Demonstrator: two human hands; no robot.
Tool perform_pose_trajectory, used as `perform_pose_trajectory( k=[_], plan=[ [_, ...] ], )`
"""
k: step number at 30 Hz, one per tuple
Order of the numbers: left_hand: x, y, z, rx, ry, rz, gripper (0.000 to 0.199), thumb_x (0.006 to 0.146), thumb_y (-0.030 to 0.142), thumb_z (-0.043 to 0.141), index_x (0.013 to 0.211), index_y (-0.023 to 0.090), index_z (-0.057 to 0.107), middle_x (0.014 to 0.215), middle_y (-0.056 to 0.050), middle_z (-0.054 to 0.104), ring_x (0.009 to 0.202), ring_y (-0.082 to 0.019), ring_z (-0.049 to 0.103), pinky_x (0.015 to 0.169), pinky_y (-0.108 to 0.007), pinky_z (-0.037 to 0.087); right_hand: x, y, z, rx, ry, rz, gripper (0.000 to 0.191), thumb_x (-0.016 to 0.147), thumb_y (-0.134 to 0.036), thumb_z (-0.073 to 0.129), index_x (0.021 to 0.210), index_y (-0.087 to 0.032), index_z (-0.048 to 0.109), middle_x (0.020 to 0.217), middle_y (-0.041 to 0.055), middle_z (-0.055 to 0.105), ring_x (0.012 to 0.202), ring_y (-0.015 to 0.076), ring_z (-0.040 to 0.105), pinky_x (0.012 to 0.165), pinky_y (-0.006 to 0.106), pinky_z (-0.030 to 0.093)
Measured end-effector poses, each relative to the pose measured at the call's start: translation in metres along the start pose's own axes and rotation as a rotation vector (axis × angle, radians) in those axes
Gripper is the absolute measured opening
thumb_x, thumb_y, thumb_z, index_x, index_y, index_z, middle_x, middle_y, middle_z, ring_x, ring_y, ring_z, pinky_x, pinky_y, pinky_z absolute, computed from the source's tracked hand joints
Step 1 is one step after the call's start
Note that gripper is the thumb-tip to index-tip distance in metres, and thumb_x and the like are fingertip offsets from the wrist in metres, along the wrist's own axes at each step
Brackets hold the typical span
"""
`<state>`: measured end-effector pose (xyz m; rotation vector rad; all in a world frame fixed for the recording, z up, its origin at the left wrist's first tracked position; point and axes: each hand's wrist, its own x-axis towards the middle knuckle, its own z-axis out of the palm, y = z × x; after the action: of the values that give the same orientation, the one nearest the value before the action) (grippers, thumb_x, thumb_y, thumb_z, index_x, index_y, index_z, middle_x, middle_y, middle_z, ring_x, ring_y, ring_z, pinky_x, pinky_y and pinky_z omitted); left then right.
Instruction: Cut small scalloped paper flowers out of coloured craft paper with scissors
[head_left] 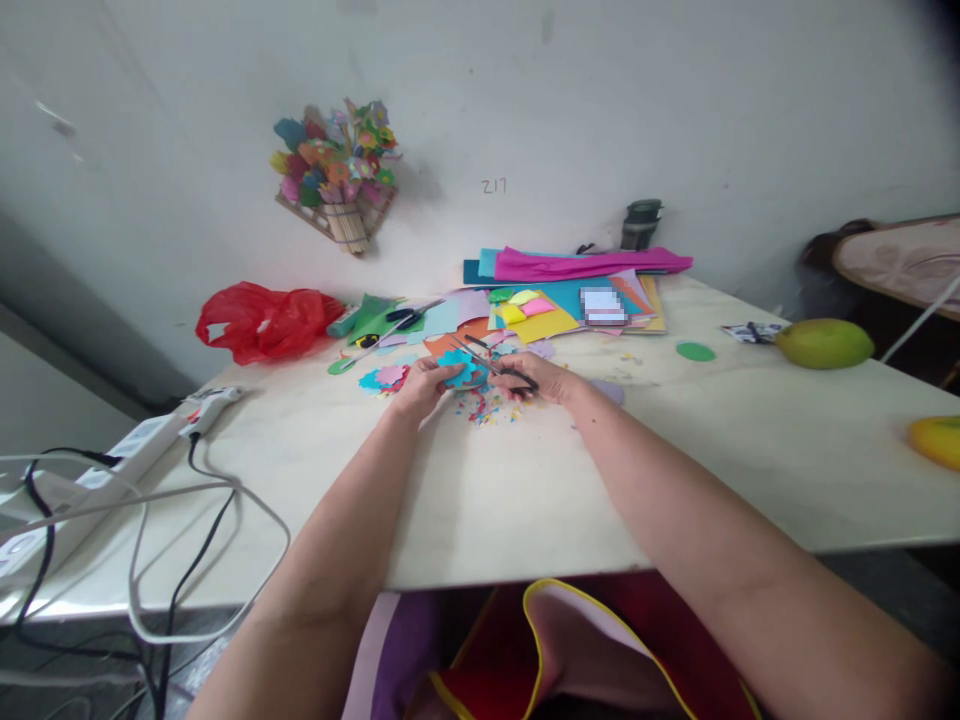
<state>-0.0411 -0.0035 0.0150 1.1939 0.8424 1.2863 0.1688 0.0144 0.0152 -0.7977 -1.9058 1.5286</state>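
Between the fingers of my left hand (421, 387) is a blue paper flower (459, 368) with a scalloped edge. My right hand (544, 378) grips dark-handled scissors (486, 363), their blades pointing left toward the flower's right edge. Whether the blades touch the paper I cannot tell. Small coloured paper scraps (487, 405) are scattered on the table below both hands. Just left of my left hand lie a pink paper flower (391, 374) and a further blue cut-out (369, 381).
Coloured paper sheets (551, 325) and a pink roll (592, 264) lie at the back, near a second pair of scissors (409, 316). A red plastic bag (259, 322) sits back left. Power strips (139, 450) and cables occupy the left; a mango-like fruit (825, 343) lies right.
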Motion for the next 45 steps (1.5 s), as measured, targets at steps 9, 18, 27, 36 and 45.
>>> perform_pose_trajectory(
  k=[9,18,27,36,45],
  plan=[
    [-0.0012,0.0026,0.0018,0.027,-0.012,0.008,0.022,0.050,0.027,0.082,0.063,0.013,0.071,0.060,-0.004,0.067,0.057,-0.015,0.063,0.066,-0.029,0.051,0.0014,0.0029,-0.0004,0.008,-0.013,-0.023,0.027,0.074,-0.038,0.067,0.076,-0.015,0.053,0.051,-0.0043,0.054,0.037,0.0048,0.043,0.036,0.017,0.031],
    [0.0011,-0.0008,-0.0011,0.029,-0.020,0.019,0.021,0.052,0.026,0.081,0.064,0.012,0.071,0.060,-0.004,0.068,0.056,-0.014,0.062,0.065,-0.027,0.050,0.0036,0.0052,-0.0005,-0.018,-0.007,-0.024,0.024,0.074,-0.036,0.068,0.077,-0.016,0.054,0.049,-0.0054,0.053,0.037,0.0054,0.044,0.035,0.017,0.031],
    [0.0010,-0.0009,-0.0018,0.025,-0.025,0.008,0.021,0.052,0.027,0.082,0.064,0.013,0.072,0.063,-0.005,0.069,0.058,-0.016,0.064,0.067,-0.028,0.052,0.0035,0.0048,-0.0008,-0.032,-0.003,-0.022,0.026,0.073,-0.036,0.068,0.077,-0.015,0.054,0.049,-0.0050,0.053,0.037,0.0055,0.043,0.034,0.017,0.029],
    [0.0001,-0.0001,-0.0010,0.001,0.009,0.000,0.019,0.053,0.024,0.081,0.064,0.013,0.071,0.065,-0.005,0.070,0.059,-0.016,0.064,0.068,-0.028,0.052,0.0020,0.0001,0.0016,-0.006,0.019,0.018,0.025,0.071,-0.034,0.069,0.077,-0.015,0.055,0.046,-0.0059,0.050,0.035,0.0054,0.041,0.035,0.017,0.029],
    [-0.0004,-0.0006,-0.0019,0.001,0.040,0.001,0.019,0.053,0.025,0.082,0.063,0.013,0.071,0.065,-0.006,0.070,0.058,-0.015,0.063,0.065,-0.028,0.051,0.0034,0.0003,0.0028,0.026,0.030,0.030,0.022,0.069,-0.029,0.070,0.078,-0.015,0.056,0.045,-0.0064,0.049,0.036,0.0058,0.041,0.035,0.017,0.029]
  ],
)
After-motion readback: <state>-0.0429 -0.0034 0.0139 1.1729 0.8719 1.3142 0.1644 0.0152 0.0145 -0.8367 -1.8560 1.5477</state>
